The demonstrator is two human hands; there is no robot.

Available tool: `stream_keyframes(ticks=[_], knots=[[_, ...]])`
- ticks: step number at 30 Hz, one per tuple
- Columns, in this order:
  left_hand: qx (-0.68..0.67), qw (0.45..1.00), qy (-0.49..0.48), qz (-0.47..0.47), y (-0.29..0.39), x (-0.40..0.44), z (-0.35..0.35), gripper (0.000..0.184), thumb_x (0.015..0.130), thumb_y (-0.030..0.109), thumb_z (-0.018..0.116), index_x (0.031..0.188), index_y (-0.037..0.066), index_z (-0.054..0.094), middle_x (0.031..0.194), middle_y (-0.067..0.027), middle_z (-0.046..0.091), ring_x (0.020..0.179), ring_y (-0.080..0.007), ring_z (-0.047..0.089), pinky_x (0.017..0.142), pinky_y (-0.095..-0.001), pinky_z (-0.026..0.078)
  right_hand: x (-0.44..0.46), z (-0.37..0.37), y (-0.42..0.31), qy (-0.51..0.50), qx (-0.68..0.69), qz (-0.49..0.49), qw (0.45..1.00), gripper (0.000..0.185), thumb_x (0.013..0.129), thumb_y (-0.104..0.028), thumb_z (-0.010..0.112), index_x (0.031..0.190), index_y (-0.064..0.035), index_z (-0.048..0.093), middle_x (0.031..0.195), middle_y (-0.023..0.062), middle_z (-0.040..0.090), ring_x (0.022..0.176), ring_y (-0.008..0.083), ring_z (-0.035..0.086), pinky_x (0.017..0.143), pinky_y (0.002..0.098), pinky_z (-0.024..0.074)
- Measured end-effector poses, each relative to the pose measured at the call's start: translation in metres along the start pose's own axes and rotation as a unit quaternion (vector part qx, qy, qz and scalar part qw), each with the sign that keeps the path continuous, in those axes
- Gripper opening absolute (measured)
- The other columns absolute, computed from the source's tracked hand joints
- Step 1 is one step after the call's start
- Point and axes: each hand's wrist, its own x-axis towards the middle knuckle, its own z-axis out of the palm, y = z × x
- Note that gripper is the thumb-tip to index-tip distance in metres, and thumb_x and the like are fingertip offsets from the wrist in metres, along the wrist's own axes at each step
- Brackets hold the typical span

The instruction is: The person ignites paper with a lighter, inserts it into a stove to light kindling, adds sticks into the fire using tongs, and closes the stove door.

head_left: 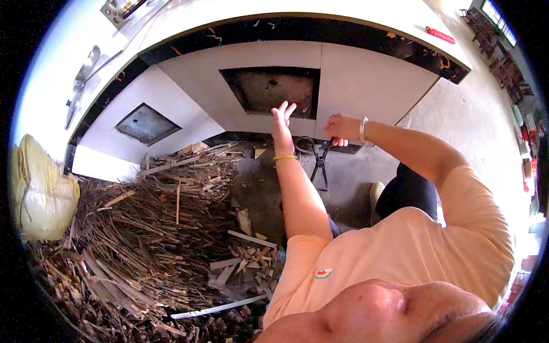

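My left hand (282, 123), with a yellow bracelet at the wrist, is raised in front of the dark square stove opening (274, 91). Its fingers are spread and nothing is in them. To its right, my right hand (343, 127), wearing a silver bangle, has its fingers curled round one handle of black metal fire tongs (319, 166). The tongs hang with their jaws downward over the concrete floor, and their other looped handle lies toward my left wrist. Part of the grip is hidden behind my fingers.
A large pile of twigs and split wood (166, 228) covers the floor at left. A second opening (147, 124) is in the white stove front. A yellowish plastic bag (46, 191) stands far left. A red object (440, 35) lies on the counter (366, 12).
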Motion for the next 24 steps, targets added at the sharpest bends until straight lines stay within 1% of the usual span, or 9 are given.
stream_keyframes(ticks=[3, 5, 6, 13, 15, 17, 19, 21, 24], knots=[[0.063, 0.993, 0.094, 0.017, -0.003, 0.007, -0.002, 0.075, 0.093, 0.062, 0.02, 0.138, 0.005, 0.037, 0.136, -0.0134, 0.048, 0.131, -0.0269, 0.035, 0.109, -0.0432, 0.017, -0.014, -0.005, 0.012, 0.098, 0.044, -0.097, 0.989, 0.029, 0.084, -0.026, 0.058, 0.1, -0.0025, 0.057, 0.078, 0.0147, 0.064, 0.067, 0.0236, 0.065, 0.058, 0.0349, 0.054], [0.08, 0.991, 0.103, 0.02, -0.006, 0.01, 0.003, 0.07, 0.094, 0.058, 0.024, 0.138, 0.005, 0.037, 0.138, -0.014, 0.045, 0.13, -0.0272, 0.037, 0.108, -0.043, 0.021, -0.033, -0.001, 0.022, 0.302, -0.19, -0.209, 0.91, 0.047, 0.078, -0.022, 0.063, 0.118, -0.001, 0.05, 0.108, 0.0203, 0.059, 0.102, 0.0314, 0.058, 0.087, 0.0376, 0.0488], [0.074, 0.991, 0.115, 0.017, -0.009, 0.011, 0.007, 0.069, 0.094, 0.057, 0.027, 0.138, 0.005, 0.037, 0.139, -0.0143, 0.043, 0.13, -0.027, 0.037, 0.107, -0.0426, 0.023, -0.046, 0.001, 0.027, 0.327, -0.242, -0.207, 0.89, 0.057, 0.075, -0.017, 0.064, 0.126, -0.0006, 0.044, 0.127, 0.0222, 0.046, 0.12, 0.0367, 0.043, 0.101, 0.0394, 0.0377], [0.017, 0.991, 0.129, 0.022, -0.021, 0.007, 0.016, 0.058, 0.093, 0.046, 0.041, 0.134, 0.005, 0.041, 0.137, -0.0146, 0.043, 0.124, -0.0275, 0.043, 0.102, -0.0434, 0.031, -0.162, -0.019, 0.103, 0.374, -0.209, -0.172, 0.887, 0.047, 0.073, -0.01, 0.061, 0.117, 0.0004, 0.047, 0.117, 0.0215, 0.048, 0.112, 0.0383, 0.047, 0.096, 0.0425, 0.0399], [0.017, 0.985, 0.169, 0.018, -0.021, 0.0, 0.029, 0.054, 0.09, 0.043, 0.047, 0.129, 0.006, 0.045, 0.135, -0.0141, 0.046, 0.123, -0.027, 0.044, 0.1, -0.0423, 0.032, -0.199, -0.033, 0.134, 0.404, -0.326, -0.206, 0.83, 0.042, 0.07, -0.007, 0.062, 0.109, -0.0004, 0.05, 0.109, 0.0196, 0.051, 0.103, 0.0372, 0.051, 0.091, 0.0427, 0.0423], [0.03, 0.978, 0.205, 0.012, -0.028, -0.009, 0.038, 0.047, 0.09, 0.042, 0.05, 0.121, 0.006, 0.05, 0.125, -0.0107, 0.053, 0.114, -0.0231, 0.049, 0.092, -0.0384, 0.037, -0.227, -0.043, 0.16, 0.335, -0.363, -0.275, 0.825, 0.032, 0.068, -0.008, 0.061, 0.099, -0.0035, 0.055, 0.102, 0.015, 0.057, 0.097, 0.035, 0.054, 0.087, 0.0441, 0.0434], [0.069, 0.972, 0.225, 0.012, -0.039, -0.024, 0.052, 0.043, 0.09, 0.041, 0.053, 0.116, 0.007, 0.053, 0.115, -0.0071, 0.056, 0.101, -0.0174, 0.052, 0.086, -0.0328, 0.039, -0.23, -0.039, 0.215, 0.145, -0.395, -0.2, 0.885, 0.022, 0.068, -0.012, 0.061, 0.089, -0.0083, 0.058, 0.094, 0.0087, 0.06, 0.093, 0.0308, 0.056, 0.082, 0.0446, 0.0436], [0.127, 0.977, 0.173, -0.009, -0.041, -0.046, 0.07, 0.04, 0.095, 0.039, 0.046, 0.115, 0.005, 0.052, 0.116, -0.0074, 0.053, 0.105, -0.0196, 0.05, 0.089, -0.0341, 0.038, -0.251, -0.039, 0.227, 0.157, -0.372, -0.36, 0.841, 0.017, 0.068, -0.013, 0.059, 0.085, -0.0119, 0.059, 0.09, 0.0049, 0.061, 0.091, 0.0267, 0.057, 0.078, 0.0431, 0.043], [0.179, 0.983, 0.03, 0.036, -0.073, -0.083, 0.062, 0.022, 0.095, 0.02, 0.051, 0.109, 0.002, 0.053, 0.11, -0.0086, 0.056, 0.099, -0.0157, 0.053, 0.085, -0.0295, 0.042, -0.277, -0.062, 0.26, 0.209, -0.309, -0.326, 0.869, 0.017, 0.067, -0.01, 0.057, 0.084, -0.0139, 0.059, 0.093, 0.0025, 0.062, 0.089, 0.0244, 0.057, 0.076, 0.0411, 0.0421]])
